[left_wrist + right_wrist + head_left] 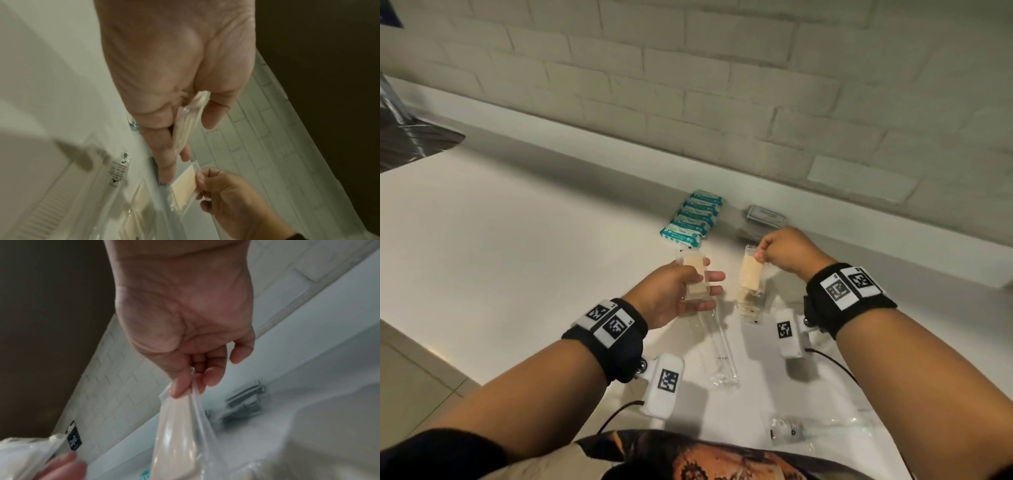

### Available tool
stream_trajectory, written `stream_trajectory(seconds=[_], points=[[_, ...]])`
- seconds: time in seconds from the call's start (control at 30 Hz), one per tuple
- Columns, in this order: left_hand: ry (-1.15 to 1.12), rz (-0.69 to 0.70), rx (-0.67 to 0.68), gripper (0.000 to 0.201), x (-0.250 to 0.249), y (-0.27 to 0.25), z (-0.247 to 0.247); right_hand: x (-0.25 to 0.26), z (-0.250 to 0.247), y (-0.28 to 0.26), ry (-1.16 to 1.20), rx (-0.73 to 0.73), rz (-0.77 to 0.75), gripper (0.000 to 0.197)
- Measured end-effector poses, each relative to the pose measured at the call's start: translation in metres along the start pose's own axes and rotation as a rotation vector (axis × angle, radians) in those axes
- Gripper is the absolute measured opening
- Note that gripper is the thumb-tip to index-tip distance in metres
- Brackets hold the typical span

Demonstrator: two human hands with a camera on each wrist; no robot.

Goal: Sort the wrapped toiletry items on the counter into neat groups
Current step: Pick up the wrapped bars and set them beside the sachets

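My left hand (690, 286) holds a clear-wrapped beige pad packet (456, 275) above the white counter (517, 240), thumb on top and fingers beneath; the left wrist view shows that packet (186, 128) edge-on between thumb and fingers. My right hand (784, 253) pinches the top edge of a second beige packet (751, 272), which hangs over a small pile of like packets (748, 305). The right wrist view shows this packet (176, 431) dangling from thumb and forefinger. A row of teal-and-white wrapped items (693, 217) lies behind, with grey packets (765, 217) to their right.
Long clear-wrapped items (717, 353) lie between my forearms. Another clear packet (811, 431) sits near the front edge at right. A sink basin (410, 140) is at far left. A tiled wall (722, 85) runs behind the counter.
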State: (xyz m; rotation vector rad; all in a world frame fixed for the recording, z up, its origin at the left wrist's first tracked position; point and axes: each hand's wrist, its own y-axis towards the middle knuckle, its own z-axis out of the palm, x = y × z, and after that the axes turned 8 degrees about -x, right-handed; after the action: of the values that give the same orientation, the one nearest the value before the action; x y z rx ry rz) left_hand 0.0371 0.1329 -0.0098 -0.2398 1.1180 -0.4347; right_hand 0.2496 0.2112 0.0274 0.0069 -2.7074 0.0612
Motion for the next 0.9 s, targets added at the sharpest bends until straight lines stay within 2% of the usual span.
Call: stream_trajectory(seconds=[0.1, 0.2, 0.27, 0.3, 0.37, 0.43, 0.5, 0.57, 0.67, 0.73, 0.9], points=[[0.011, -0.003, 0.029, 0.035, 0.001, 0.000, -0.007, -0.001, 0.013, 0.009, -0.144, 0.079, -0.023, 0.025], [0.043, 0.016, 0.014, 0.029, 0.001, -0.001, -0.009, -0.005, 0.027, 0.017, -0.209, 0.152, -0.001, 0.023], [0.028, 0.023, -0.032, 0.024, 0.001, -0.001, -0.011, -0.010, 0.035, 0.017, -0.199, 0.093, 0.029, 0.023], [0.019, 0.033, -0.057, 0.024, 0.002, 0.000, -0.013, -0.010, 0.037, 0.017, -0.142, 0.036, 0.036, 0.025], [0.006, 0.055, -0.084, 0.026, 0.001, 0.003, -0.015, -0.004, 0.033, 0.010, 0.158, -0.026, 0.018, 0.023], [-0.009, 0.073, -0.093, 0.028, 0.001, 0.005, -0.015, 0.012, 0.022, -0.007, 0.494, 0.062, -0.025, 0.020], [-0.010, 0.090, -0.084, 0.028, 0.000, 0.006, -0.012, 0.026, 0.014, -0.023, 0.590, 0.203, -0.101, 0.015], [0.008, 0.098, -0.057, 0.030, 0.000, 0.006, -0.006, 0.031, 0.014, -0.031, 0.588, 0.236, -0.153, 0.007], [0.029, 0.102, -0.026, 0.037, 0.001, 0.005, 0.001, 0.028, 0.014, -0.034, 0.545, 0.194, -0.152, 0.013], [0.024, 0.108, -0.028, 0.034, 0.002, 0.004, 0.004, 0.024, 0.012, -0.037, 0.530, 0.171, -0.150, 0.016], [0.078, 0.146, -0.044, 0.034, 0.004, 0.003, 0.008, 0.022, 0.010, -0.044, 0.441, 0.139, -0.147, 0.011]])
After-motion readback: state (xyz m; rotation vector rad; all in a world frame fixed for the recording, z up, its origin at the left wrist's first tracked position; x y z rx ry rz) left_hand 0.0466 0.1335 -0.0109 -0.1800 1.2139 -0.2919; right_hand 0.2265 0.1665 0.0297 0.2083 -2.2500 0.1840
